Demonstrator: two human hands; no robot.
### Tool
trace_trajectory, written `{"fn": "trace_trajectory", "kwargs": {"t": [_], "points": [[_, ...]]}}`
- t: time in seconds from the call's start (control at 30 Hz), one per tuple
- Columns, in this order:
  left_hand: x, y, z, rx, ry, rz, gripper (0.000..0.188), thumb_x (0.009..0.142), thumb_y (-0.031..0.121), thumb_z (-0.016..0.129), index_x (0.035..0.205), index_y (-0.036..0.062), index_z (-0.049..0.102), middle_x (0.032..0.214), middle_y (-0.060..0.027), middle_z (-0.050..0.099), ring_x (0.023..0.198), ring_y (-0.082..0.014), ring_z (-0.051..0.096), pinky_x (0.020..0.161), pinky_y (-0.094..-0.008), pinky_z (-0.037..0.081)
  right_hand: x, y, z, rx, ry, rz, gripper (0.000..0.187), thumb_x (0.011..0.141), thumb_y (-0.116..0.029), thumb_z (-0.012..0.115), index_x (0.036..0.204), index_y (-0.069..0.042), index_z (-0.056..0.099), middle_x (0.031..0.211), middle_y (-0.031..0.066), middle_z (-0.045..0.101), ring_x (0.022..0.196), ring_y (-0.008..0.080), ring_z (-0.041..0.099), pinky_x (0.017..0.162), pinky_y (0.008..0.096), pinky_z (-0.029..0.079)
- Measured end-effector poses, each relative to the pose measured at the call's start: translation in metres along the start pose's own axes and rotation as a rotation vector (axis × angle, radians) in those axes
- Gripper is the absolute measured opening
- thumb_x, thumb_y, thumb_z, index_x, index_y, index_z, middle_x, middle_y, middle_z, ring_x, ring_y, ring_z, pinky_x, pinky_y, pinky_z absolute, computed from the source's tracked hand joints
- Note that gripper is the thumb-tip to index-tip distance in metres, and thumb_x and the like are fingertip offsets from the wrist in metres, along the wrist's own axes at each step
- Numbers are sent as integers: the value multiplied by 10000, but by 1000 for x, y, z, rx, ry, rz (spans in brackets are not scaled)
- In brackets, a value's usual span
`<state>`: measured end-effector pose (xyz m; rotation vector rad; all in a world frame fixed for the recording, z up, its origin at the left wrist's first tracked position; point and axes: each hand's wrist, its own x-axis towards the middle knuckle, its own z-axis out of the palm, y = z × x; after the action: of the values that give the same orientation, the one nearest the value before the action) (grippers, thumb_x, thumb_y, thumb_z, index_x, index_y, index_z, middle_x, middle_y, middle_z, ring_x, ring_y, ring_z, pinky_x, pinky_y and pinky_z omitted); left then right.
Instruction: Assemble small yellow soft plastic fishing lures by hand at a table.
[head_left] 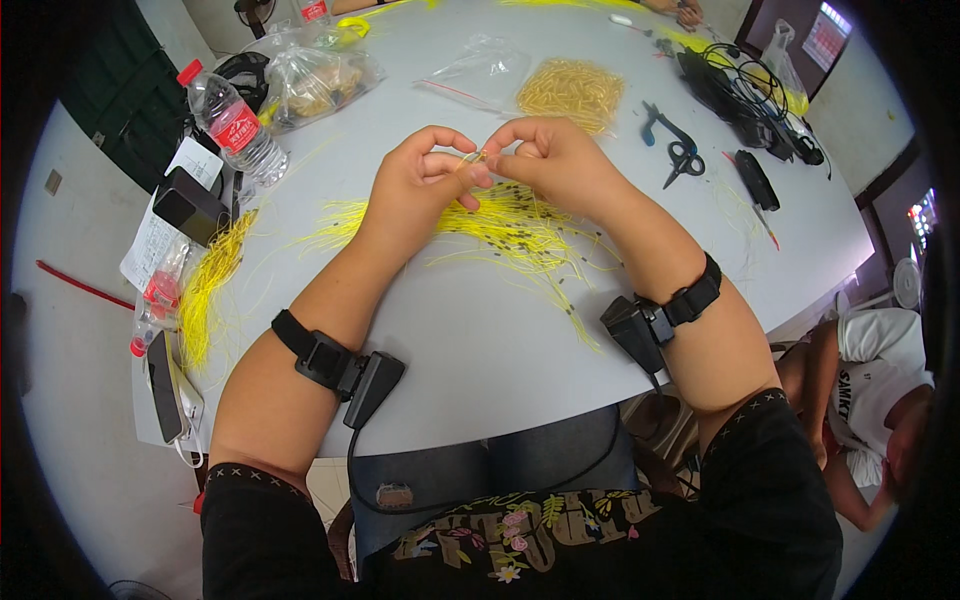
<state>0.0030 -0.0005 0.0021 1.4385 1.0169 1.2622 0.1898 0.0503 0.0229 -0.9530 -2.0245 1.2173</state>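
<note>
So both hands are up over the middle of the table (480, 345), fingertips nearly meeting. The left hand (425, 178) has its thumb and fingers pinching a thin yellow strand (467, 160), and the right hand (562, 168) has thumb and forefinger pressed together on a tiny golden piece (483, 155) at the same spot. Honestly too small to make out much more there.

Right under that grip is a loose heap of yellow cords (510, 232) with little dark bits on them, spread on the table. A second yellow bundle (212, 285) sits by the left edge. Past the hands there's a pile of golden tubes (570, 95) just beside a clear zip bag (480, 72). Black scissors (684, 161) lie off to the right, and a water bottle (235, 130) with a red cap is over on the left.
</note>
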Motion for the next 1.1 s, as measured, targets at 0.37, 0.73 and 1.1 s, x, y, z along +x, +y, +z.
{"fn": "trace_trajectory", "kwargs": {"t": [0.37, 0.73, 1.1], "points": [[-1, -3, 2, 59, 21, 9, 166, 896, 168, 620, 977, 25, 591, 710, 8, 583, 627, -45, 510, 557, -188, 401, 2, 4, -2, 50, 8, 32, 107, 847, -180, 634, 873, -77, 648, 527, -93, 424, 448, 20, 348, 423, 207, 265], [-2, 0, 0, 77, 70, 24, 156, 895, 170, 615, 930, 25, 661, 688, 28, 553, 609, -33, 456, 554, -175, 365, -1, 1, 0, -13, 86, -36, 101, 871, -195, 614, 876, -95, 632, 582, -55, 475, 495, 29, 400, 459, 211, 302], [-2, -2, 2, 93, 128, 78, 188, 887, 211, 630, 958, 42, 670, 693, 48, 539, 614, -30, 434, 545, -184, 333, 0, 9, 6, 111, -160, -22, 136, 873, -130, 577, 982, -59, 618, 806, 4, 641, 610, 32, 490, 529, 192, 370]]}}
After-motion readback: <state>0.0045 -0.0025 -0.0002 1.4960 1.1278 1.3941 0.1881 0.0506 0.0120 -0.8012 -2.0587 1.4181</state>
